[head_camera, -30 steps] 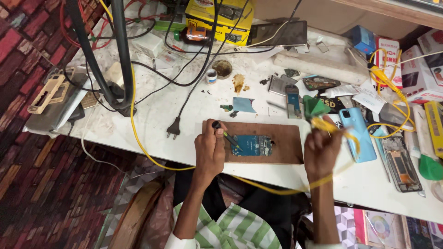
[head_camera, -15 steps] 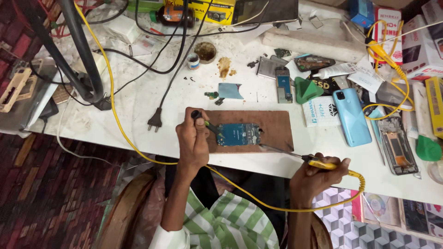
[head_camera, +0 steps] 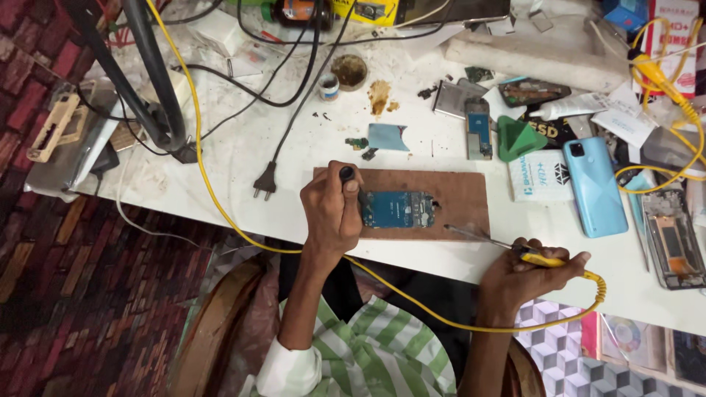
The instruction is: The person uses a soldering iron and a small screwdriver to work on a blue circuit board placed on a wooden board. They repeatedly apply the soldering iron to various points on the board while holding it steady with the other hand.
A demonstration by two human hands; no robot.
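Blue circuit board (head_camera: 397, 209) on the brown wooden board (head_camera: 460, 195), mid-table.

I see my left hand (head_camera: 331, 209) closed around a black-topped tool (head_camera: 347, 175) at the circuit board's left edge; my right hand (head_camera: 526, 276) grips the yellow soldering iron (head_camera: 507, 248), near the circuit board's lower right on the white table (head_camera: 220, 169).

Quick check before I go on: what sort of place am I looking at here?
Most likely a phone repair bench. A blue phone circuit board lies on a brown wooden work board, the right hand holds a yellow-handled soldering iron, and a light blue smartphone and opened phone parts sit nearby.
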